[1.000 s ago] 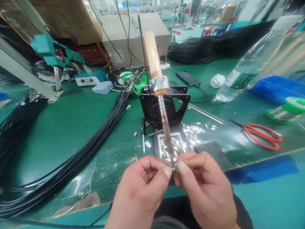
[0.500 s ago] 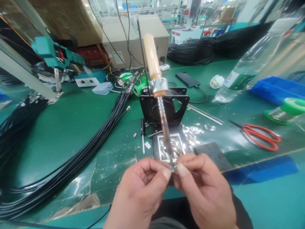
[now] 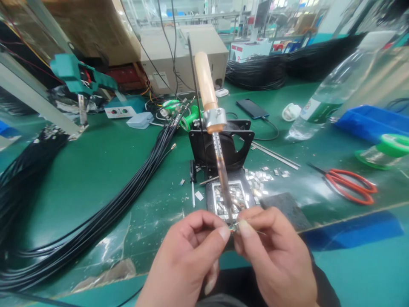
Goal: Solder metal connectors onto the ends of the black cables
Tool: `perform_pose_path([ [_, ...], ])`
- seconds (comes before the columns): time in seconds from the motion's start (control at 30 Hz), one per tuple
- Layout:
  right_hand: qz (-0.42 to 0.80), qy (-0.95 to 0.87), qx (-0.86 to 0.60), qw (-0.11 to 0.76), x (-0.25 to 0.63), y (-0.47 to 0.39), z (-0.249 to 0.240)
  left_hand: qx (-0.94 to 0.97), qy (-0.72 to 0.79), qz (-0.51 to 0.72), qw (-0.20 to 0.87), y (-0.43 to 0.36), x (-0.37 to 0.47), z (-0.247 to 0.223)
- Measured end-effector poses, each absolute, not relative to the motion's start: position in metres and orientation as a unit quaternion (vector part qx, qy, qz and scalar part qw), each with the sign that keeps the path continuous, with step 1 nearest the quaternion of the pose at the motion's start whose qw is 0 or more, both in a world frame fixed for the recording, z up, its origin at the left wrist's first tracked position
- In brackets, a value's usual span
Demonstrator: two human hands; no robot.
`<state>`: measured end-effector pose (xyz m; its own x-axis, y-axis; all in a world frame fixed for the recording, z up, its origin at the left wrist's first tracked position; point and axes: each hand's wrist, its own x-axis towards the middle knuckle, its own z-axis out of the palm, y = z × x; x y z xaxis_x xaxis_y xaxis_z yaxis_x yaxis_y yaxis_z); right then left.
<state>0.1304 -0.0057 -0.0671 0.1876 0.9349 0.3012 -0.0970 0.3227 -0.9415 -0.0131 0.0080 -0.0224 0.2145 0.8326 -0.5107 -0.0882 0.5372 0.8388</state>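
Note:
My left hand (image 3: 200, 249) is closed in a pinch on a small piece with red and green bits, perhaps wire ends (image 3: 232, 229), too small to make out fully. Opposite it, my right hand (image 3: 271, 247) pinches a thin wire (image 3: 260, 232) whose free end pokes out to the right. The fingertips of both hands nearly meet under the tip of a soldering iron (image 3: 223, 179). This iron has a wooden handle and is clamped pointing down on a black stand (image 3: 198, 149). Behind the fingertips lies a framed tray (image 3: 215, 200) of small metal pieces.
Loose metal pieces (image 3: 258, 179) lie right of the stand; a screwdriver (image 3: 192, 179) lies left. Red-handled scissors (image 3: 351, 181), a solder spool (image 3: 380, 153), a bottle (image 3: 322, 102) and a blue bin (image 3: 367, 123) are at right. Black cables (image 3: 128, 192) curve across the left.
The view has shifted slightly. Both hands keep their pinch under the iron tip; a little more of the small piece shows between the fingertips.

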Motion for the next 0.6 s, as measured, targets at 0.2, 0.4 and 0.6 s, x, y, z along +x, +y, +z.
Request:
perform_pose_path([
  [0.2, 0.397, -0.494, -0.426, 0.646, 0.1295, -0.0054, -0.0664, 0.311, 0.531, 0.344, 0.709, 0.0105, -0.0118, -0.0222],
  [0.4, 0.392, -0.492, -0.431, 0.647, 0.1313, -0.0049, -0.0658, 0.312, 0.54, 0.339, 0.704, 0.0114, -0.0115, -0.0199],
  [0.6, 0.396, -0.486, -0.44, 0.643, 0.1306, -0.0061, -0.0633, 0.318, 0.541, 0.339, 0.701, 0.0098, -0.0119, -0.0183],
])
